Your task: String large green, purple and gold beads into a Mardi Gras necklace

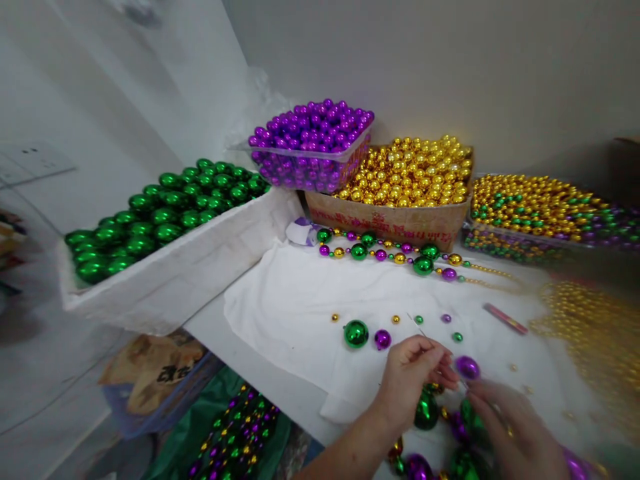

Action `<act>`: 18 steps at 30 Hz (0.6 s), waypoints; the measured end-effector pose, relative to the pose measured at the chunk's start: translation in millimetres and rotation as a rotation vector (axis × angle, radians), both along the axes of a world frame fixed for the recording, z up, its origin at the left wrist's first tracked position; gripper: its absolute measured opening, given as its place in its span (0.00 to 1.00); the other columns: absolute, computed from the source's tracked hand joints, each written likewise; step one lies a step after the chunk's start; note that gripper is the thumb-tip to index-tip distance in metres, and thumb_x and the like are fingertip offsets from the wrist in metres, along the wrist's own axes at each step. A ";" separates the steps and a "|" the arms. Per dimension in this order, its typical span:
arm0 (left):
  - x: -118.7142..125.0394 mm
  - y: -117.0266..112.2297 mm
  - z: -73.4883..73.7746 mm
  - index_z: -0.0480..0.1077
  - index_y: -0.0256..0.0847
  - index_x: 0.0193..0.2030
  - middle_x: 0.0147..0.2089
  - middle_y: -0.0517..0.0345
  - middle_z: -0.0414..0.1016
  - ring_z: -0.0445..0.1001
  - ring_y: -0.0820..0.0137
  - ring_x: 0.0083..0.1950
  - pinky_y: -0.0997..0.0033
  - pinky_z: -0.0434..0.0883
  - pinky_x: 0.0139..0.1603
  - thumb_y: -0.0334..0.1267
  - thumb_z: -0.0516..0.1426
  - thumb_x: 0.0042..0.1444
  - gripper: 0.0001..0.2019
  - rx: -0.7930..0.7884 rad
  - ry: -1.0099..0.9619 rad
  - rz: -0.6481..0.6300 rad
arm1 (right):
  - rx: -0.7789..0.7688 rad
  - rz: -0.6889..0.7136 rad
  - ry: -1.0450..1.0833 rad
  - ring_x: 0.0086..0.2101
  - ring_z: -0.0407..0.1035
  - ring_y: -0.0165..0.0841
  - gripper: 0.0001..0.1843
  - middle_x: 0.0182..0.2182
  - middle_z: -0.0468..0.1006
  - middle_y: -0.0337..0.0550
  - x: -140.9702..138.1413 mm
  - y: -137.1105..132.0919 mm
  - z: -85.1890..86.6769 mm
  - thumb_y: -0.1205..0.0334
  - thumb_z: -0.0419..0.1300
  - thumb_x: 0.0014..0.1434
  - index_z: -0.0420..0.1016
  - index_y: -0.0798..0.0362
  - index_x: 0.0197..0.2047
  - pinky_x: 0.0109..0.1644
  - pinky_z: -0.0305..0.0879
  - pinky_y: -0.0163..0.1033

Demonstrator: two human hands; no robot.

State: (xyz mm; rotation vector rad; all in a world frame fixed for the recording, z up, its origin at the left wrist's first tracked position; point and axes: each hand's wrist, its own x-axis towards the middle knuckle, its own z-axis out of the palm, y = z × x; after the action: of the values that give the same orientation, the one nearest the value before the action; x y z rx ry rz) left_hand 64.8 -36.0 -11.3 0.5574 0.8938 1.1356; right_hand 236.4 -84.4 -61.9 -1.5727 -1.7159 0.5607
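Left hand (413,377) is low over the white cloth (300,313), fingers bunched together, tips right beside the purple bead (467,367). Touching it or gripping it? Can't say. A thin needle (417,325) pokes out past the knuckles. Right hand (517,433) sits just below and right of the bead, smeared by blur, so its grip can't be told. Under both hands lies a bead strand (427,410), green and purple, partly covered and cut off at the bottom edge. A loose green bauble (356,333) rests to the left on the worktop (215,327), clear of the hands.
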 end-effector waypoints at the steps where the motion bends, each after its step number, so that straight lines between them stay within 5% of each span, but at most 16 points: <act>1: -0.7 -0.5 -0.4 0.72 0.33 0.30 0.28 0.54 0.74 0.74 0.71 0.25 0.72 0.73 0.28 0.46 0.64 0.48 0.16 -0.021 -0.022 0.009 | -0.090 -0.026 0.083 0.37 0.73 0.38 0.15 0.35 0.79 0.43 -2.8 -0.8 5.7 0.47 0.57 0.59 0.80 0.47 0.35 0.44 0.69 0.41; 9: -9.1 -4.4 4.0 0.71 0.33 0.31 0.27 0.54 0.74 0.75 0.71 0.26 0.71 0.74 0.30 0.46 0.64 0.49 0.16 -0.056 -0.074 0.012 | -0.199 0.123 0.133 0.32 0.74 0.36 0.14 0.30 0.80 0.42 5.0 2.7 29.9 0.46 0.61 0.53 0.81 0.46 0.29 0.36 0.70 0.34; 14: -9.9 -3.7 5.8 0.71 0.34 0.31 0.29 0.54 0.74 0.76 0.70 0.30 0.70 0.74 0.33 0.45 0.64 0.50 0.14 -0.039 -0.102 0.010 | -0.371 -0.199 0.258 0.31 0.74 0.37 0.19 0.32 0.81 0.41 -5.5 -5.6 58.7 0.41 0.61 0.51 0.81 0.47 0.33 0.28 0.68 0.34; 18: -8.3 -5.9 2.2 0.72 0.34 0.32 0.31 0.54 0.74 0.76 0.70 0.32 0.69 0.73 0.36 0.45 0.64 0.50 0.14 -0.048 -0.089 -0.064 | -0.441 -0.334 0.494 0.29 0.73 0.38 0.21 0.33 0.81 0.46 -5.4 -14.1 57.5 0.41 0.65 0.47 0.80 0.51 0.34 0.24 0.65 0.35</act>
State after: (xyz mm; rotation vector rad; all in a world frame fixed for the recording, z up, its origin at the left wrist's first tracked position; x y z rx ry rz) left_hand 56.5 -41.9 -9.1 0.4893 0.8189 1.0703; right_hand 231.0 -98.5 -4.5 -1.7785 -0.9764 1.0977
